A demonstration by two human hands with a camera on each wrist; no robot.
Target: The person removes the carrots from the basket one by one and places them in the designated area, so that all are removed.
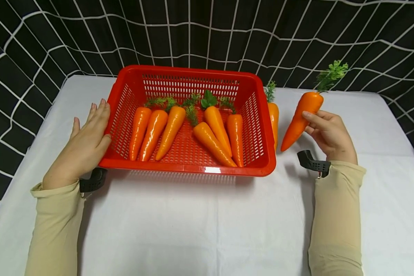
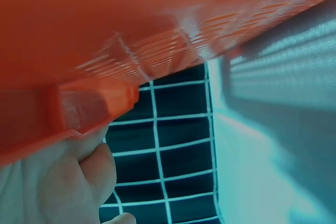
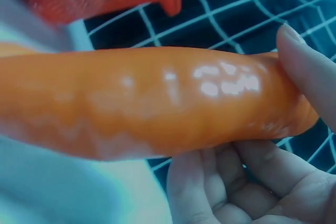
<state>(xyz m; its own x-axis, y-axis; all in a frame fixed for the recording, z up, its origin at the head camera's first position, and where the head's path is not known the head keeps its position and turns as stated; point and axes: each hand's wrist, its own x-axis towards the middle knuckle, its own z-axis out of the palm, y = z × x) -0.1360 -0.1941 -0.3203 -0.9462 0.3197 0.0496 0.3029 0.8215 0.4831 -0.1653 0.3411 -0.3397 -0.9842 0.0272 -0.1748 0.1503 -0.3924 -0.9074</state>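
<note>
My right hand (image 1: 331, 136) pinches a bright orange carrot (image 1: 300, 119) near its thick end, thumb on one side and fingers beneath. The carrot tilts, green leafy top up and tip pointing down left, to the right of the red basket (image 1: 193, 167). With straight fingers, my left hand (image 1: 81, 151) rests along the basket's left rim; in the left wrist view the hand (image 2: 63, 182) lies beside the rim and the fingertips are hidden. Several carrots (image 1: 170, 132) lie inside the basket, tops toward the back.
Another carrot (image 1: 273, 119) lies just beyond the basket's right wall, partly hidden by it. A white cloth (image 1: 193, 222) covers the table. Behind stands a black backdrop (image 1: 207, 42) with a white grid, close to the table's back edge.
</note>
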